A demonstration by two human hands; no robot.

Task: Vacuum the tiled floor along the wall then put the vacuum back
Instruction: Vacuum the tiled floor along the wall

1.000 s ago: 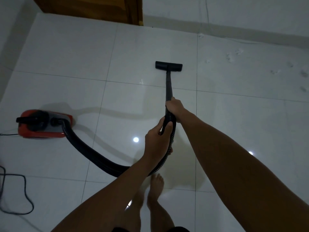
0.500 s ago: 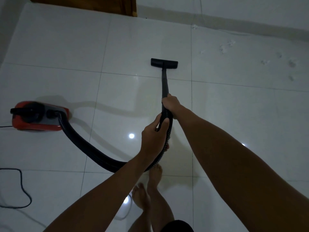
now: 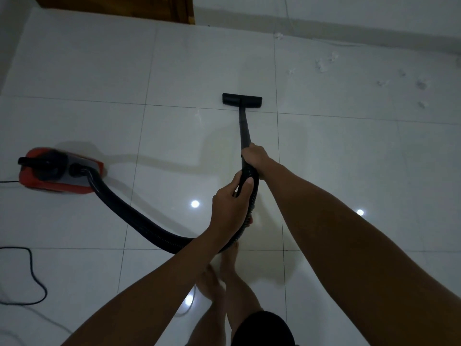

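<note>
My right hand [image 3: 254, 158] grips the stiff wand [image 3: 245, 129], my left hand [image 3: 230, 208] wraps the soft ribbed hose [image 3: 129, 208]. The nozzle [image 3: 242, 99] lies flat mid-floor, probably gliding lightly on the slippery tiled floor [image 3: 99, 71]; the red vacuum [image 3: 59, 171] sits near its left edge.

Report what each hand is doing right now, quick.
Left hand: closed around the ribbed hose at its upper end.
Right hand: closed around the wand, just above the left hand.

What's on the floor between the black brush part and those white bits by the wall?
Only bare tile: the head view shows nothing between the brush head and the white scraps.
</note>
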